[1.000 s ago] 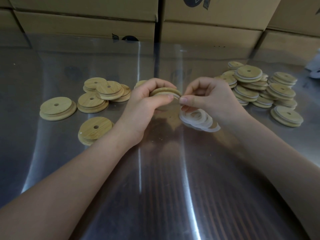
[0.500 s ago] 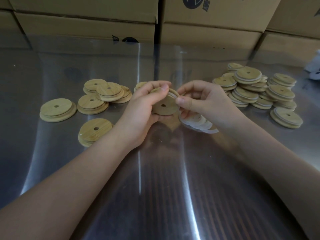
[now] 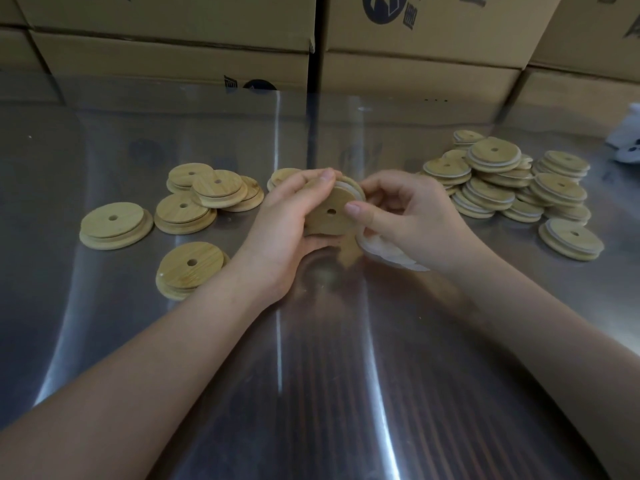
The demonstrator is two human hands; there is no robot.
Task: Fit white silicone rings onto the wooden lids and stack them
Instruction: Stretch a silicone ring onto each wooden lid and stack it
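My left hand (image 3: pixel 280 223) grips a round wooden lid (image 3: pixel 327 214) with a centre hole, tilted so its flat face looks at me. A white silicone ring (image 3: pixel 351 189) sits on the lid's far edge. My right hand (image 3: pixel 412 220) pinches the lid's right side with thumb and fingers, and a bunch of loose white rings (image 3: pixel 381 252) hangs under its palm. Bare wooden lids (image 3: pixel 116 225) lie scattered on the left. Lids with white rings fitted (image 3: pixel 493 157) are piled on the right.
The work surface is a shiny metal table (image 3: pixel 322 375) covered by clear film. Stacked cardboard boxes (image 3: pixel 415 74) wall off the back edge. A white object (image 3: pixel 628 140) lies at the far right.
The lid has turned from edge-on to face-on toward me. My right thumb has moved onto the lid's face as the ring seats around the rim.
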